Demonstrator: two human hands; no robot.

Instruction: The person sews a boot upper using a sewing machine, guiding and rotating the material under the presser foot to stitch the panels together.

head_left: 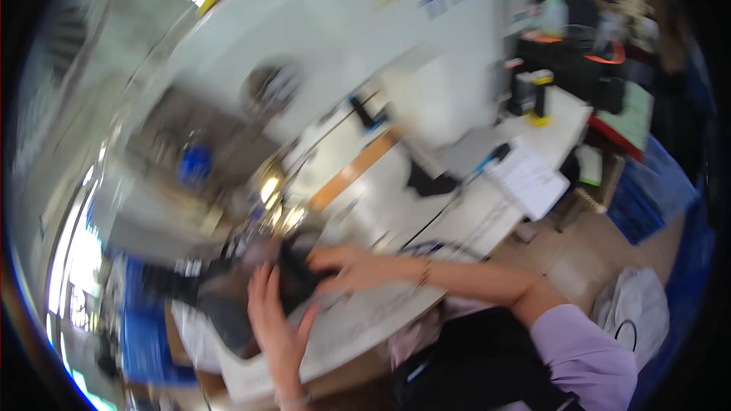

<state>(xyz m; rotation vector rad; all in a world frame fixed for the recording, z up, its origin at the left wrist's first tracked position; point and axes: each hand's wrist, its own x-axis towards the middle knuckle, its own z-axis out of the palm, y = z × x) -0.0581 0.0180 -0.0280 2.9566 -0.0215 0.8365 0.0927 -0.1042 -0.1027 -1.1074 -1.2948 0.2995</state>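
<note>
White worktable angles rightward as you appear to be positioning dark material at its near left, your left hand spread open over it, right hand bent-fingered, grip unclear; next likely calls for steadying it.

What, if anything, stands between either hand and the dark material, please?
Nothing visible does: the left hand and the right hand are both right at the dark material, with no other thing seen in between, though blur hides their exact contact.
</note>
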